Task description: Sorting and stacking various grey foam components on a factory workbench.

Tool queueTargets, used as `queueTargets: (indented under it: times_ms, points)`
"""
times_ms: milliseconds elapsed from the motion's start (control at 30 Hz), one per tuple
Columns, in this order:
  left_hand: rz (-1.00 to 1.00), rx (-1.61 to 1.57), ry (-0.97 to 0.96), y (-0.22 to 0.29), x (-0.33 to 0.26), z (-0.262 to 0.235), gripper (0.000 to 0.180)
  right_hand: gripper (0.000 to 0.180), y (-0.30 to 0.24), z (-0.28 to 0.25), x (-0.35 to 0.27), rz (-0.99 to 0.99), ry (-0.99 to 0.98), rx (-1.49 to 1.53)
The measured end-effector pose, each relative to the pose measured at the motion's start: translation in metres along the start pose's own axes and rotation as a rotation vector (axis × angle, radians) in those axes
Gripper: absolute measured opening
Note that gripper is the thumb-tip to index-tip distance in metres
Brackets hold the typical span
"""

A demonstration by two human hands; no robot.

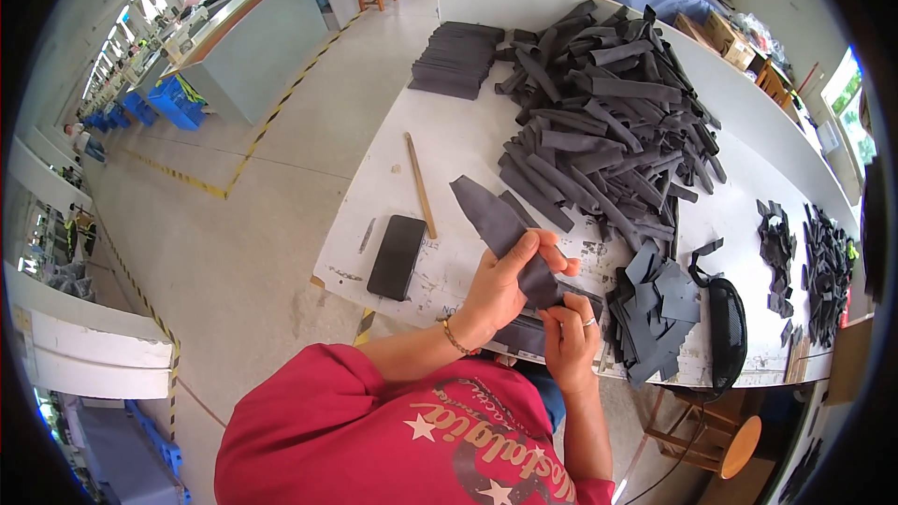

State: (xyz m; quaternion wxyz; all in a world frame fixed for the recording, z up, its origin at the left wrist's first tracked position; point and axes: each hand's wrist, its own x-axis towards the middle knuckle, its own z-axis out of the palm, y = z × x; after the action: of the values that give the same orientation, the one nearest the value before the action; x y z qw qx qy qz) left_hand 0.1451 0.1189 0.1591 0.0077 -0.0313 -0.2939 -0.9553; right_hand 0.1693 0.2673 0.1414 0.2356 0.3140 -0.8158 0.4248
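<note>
A dark grey fabric strip [493, 217] is held up over the near edge of the white table [369, 201]. My left hand [500, 288] grips it around the middle, thumb on top, and its pointed far end sticks out beyond the fingers. At the near end, my right hand [569, 335] is closed with fingertips pinching the fabric's lower edge. More dark fabric [524, 335] lies at the table edge under my hands, partly hidden by them. Just past the held strip spreads a large heap of similar folded strips [608, 145].
Left of my hands lie a black phone [397, 257], a wooden stick [421, 187] and a small thin metal tool [366, 235]. A neat strip stack [456, 60] sits at the far left. To the right are flat grey pieces [655, 310], a black mesh object [728, 332] and a wooden stool [739, 446].
</note>
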Motion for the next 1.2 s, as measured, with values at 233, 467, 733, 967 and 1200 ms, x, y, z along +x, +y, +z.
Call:
queueTargets:
  times_ms: [233, 467, 733, 967, 1200]
  points:
    - [-0.004, -0.024, 0.063, -0.010, -0.002, 0.002, 0.029, 0.023, 0.005, 0.004, 0.003, -0.027, 0.005, -0.003]
    - [-0.014, -0.040, 0.014, -0.016, -0.003, -0.007, 0.028, 0.022, 0.004, 0.005, 0.009, -0.040, -0.008, 0.014]
    - [-0.045, -0.100, 0.007, -0.026, -0.008, -0.012, 0.030, 0.019, 0.000, 0.006, 0.014, -0.017, -0.035, 0.036]
    - [-0.138, -0.142, 0.062, -0.021, -0.005, -0.006, 0.031, 0.017, -0.001, 0.009, 0.011, 0.120, -0.045, 0.054]
    - [0.034, -0.106, 0.014, -0.009, 0.016, -0.016, 0.031, 0.009, -0.012, 0.020, 0.008, 0.621, 0.345, 0.565]
